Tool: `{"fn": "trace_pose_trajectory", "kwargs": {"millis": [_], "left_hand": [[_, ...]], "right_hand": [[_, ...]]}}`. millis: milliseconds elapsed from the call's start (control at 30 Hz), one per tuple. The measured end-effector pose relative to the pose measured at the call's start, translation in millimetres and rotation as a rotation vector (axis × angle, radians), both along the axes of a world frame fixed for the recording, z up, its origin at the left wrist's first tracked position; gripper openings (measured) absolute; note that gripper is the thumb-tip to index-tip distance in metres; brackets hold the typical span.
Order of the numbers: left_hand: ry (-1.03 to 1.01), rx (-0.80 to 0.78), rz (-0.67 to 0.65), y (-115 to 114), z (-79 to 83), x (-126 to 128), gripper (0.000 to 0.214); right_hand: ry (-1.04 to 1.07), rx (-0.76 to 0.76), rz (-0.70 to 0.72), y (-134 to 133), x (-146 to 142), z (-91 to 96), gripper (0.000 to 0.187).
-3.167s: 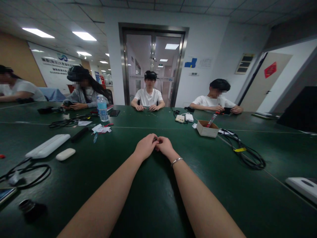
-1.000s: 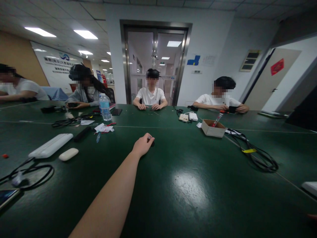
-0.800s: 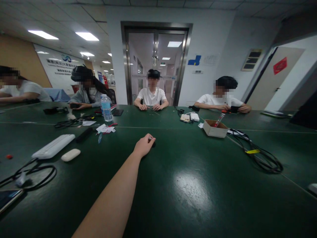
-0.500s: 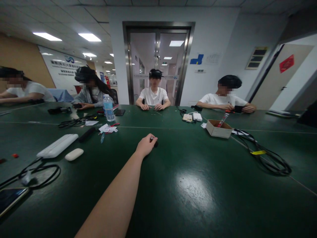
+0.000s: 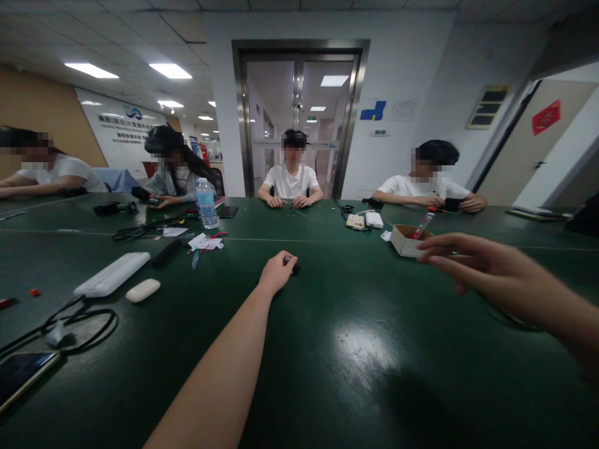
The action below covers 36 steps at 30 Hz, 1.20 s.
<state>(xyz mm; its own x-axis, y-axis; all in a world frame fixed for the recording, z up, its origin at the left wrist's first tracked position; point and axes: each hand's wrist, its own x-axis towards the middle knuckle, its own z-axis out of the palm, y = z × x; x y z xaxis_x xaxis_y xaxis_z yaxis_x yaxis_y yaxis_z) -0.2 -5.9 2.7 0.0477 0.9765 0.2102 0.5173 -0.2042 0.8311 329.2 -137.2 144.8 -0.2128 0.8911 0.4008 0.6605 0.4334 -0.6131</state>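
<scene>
My left hand [image 5: 277, 272] rests far out on the green table [image 5: 327, 374], fingers curled around a small dark object [image 5: 293, 267] that I cannot identify. My right hand [image 5: 486, 268] hovers in the air at the right, fingers stretched out and apart, holding nothing. Its fingertips point toward a small cardboard box [image 5: 406, 241] that holds a red-and-clear tube. The hand stays short of the box.
A coiled black cable lies behind my right hand. To the left are a white power strip [image 5: 112, 274], a white oval case [image 5: 143, 290], a black cable loop [image 5: 70, 324], a phone [image 5: 21, 374] and a water bottle [image 5: 206, 203]. Several people sit around the far side.
My right hand, first pressed against the left hand and then out of sight, has come back in from the right, open and raised. The left hand stays closed on the small object.
</scene>
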Motion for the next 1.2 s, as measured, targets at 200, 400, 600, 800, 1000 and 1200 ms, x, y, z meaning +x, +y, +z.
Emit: {"fn": "trace_pose_trajectory", "kwargs": {"millis": [200,400,600,800,1000,1200], "left_hand": [[-0.209,0.019,-0.046,10.5,-7.5,0.0,0.028],[-0.347,0.062,-0.068,15.0,-7.7,0.9,0.022],[-0.370,0.047,-0.129,20.5,-12.1,2.9,0.017],[-0.380,-0.059,-0.132,14.0,-4.3,3.7,0.020],[-0.332,-0.071,-0.016,13.0,-4.3,4.0,0.021],[-0.291,-0.070,-0.059,14.1,-6.9,3.5,0.016]], "right_hand": [[0.280,-0.550,0.134,90.0,-119.6,-50.8,0.017],[0.614,-0.778,0.073,132.6,-171.0,-109.0,0.018],[0.753,-0.713,0.204,137.1,-170.2,-124.9,0.009],[0.821,-0.678,0.192,136.7,-168.2,-128.2,0.011],[0.961,-0.591,0.130,143.3,-167.3,-133.9,0.014],[0.922,-0.558,0.165,143.4,-167.8,-135.5,0.017]]}}
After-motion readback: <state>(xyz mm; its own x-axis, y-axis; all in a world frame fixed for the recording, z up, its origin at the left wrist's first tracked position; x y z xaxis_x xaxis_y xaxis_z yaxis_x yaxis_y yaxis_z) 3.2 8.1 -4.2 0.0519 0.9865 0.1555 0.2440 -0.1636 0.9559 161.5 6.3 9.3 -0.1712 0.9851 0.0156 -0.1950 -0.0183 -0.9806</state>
